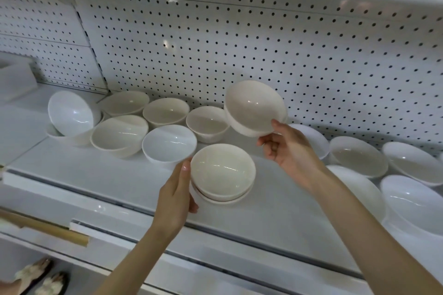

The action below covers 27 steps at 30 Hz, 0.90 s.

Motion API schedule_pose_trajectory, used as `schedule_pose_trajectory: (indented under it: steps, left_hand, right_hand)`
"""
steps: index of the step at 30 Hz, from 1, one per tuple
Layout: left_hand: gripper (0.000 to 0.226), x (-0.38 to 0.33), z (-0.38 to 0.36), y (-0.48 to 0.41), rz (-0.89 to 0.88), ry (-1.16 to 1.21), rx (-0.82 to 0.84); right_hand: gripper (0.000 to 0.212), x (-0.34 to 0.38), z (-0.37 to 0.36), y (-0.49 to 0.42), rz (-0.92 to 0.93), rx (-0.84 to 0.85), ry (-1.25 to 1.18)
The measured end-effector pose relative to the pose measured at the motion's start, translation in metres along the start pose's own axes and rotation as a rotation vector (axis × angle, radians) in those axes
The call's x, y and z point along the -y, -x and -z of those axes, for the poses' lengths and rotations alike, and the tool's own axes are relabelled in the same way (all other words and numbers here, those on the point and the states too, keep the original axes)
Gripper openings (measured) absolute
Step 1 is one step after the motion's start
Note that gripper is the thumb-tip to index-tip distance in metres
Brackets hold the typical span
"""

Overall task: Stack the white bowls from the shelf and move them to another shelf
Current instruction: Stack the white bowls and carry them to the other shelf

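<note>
My left hand point(176, 199) grips a short stack of cream-white bowls point(223, 172) by its left side, just above the front of the white shelf point(100, 175). My right hand point(287, 148) holds a single cream bowl point(255, 108) lifted and tilted, thumb on its rim, up and to the right of the stack. Several more white bowls sit loose on the shelf behind and to the left, such as a bright white one point(169, 145) and a cream one point(119, 134). A tilted white bowl point(70, 112) leans at the far left.
Wider white bowls point(359, 157) crowd the shelf's right side. A pegboard back wall point(239, 55) rises behind, with another shelf overhead. A white box point(16, 79) stands at the far left. A wooden stick point(48, 230) lies on the lower shelf; feet in sandals point(40, 278) show below.
</note>
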State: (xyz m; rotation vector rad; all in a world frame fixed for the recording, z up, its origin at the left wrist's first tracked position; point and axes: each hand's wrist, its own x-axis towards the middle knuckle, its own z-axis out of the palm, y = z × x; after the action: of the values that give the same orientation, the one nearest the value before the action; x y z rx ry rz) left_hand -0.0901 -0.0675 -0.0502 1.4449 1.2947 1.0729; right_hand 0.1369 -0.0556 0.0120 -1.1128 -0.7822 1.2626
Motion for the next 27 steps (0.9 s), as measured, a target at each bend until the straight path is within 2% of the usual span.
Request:
schedule_pose_trajectory:
  steps: [7, 15, 19, 27]
  left_hand:
    - [0.027, -0.012, 0.004, -0.001, -0.057, -0.018, 0.005]
    - [0.054, -0.012, 0.004, -0.002, -0.075, 0.012, 0.020]
    - [0.043, -0.022, 0.002, 0.002, -0.100, 0.034, 0.020]
    - [0.040, -0.017, -0.003, 0.002, -0.120, -0.009, 0.005]
  right_hand:
    - [0.014, 0.014, -0.012, 0.025, -0.027, 0.168, 0.184]
    - [0.016, 0.007, -0.021, 0.025, -0.117, 0.204, 0.353]
    - [0.017, 0.001, -0.020, 0.024, -0.151, 0.227, 0.390]
    - [0.023, -0.005, -0.015, 0.028, -0.198, 0.249, 0.379]
